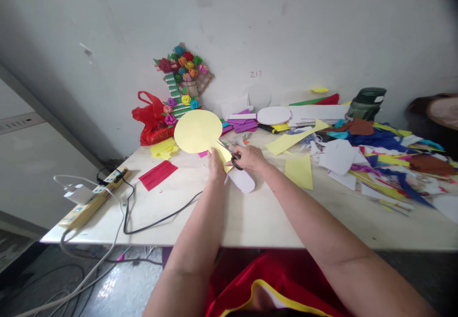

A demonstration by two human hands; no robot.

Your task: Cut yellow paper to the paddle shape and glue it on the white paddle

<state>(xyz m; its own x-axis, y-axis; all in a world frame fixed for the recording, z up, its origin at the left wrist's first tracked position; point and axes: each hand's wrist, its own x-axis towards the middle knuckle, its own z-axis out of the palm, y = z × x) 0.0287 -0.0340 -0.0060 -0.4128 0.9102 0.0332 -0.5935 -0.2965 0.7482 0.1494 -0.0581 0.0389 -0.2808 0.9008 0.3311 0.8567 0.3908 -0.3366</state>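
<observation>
My left hand [216, 164] pinches the lower edge of a yellow paper sheet [198, 131] whose upper part is cut into a round disc, held up above the table. My right hand [249, 157] grips black-handled scissors [232, 157], their blades reaching into the yellow paper just below the disc. A white paper piece [243, 181] lies on the table under both hands.
White table [250, 216] against a wall. A power strip [93, 197] with cables lies at the left edge, a red paper piece [158, 174] beside it. Paper flower craft [182, 80] and red bag [152, 119] at the back. Several coloured paper scraps [379, 159] cover the right side.
</observation>
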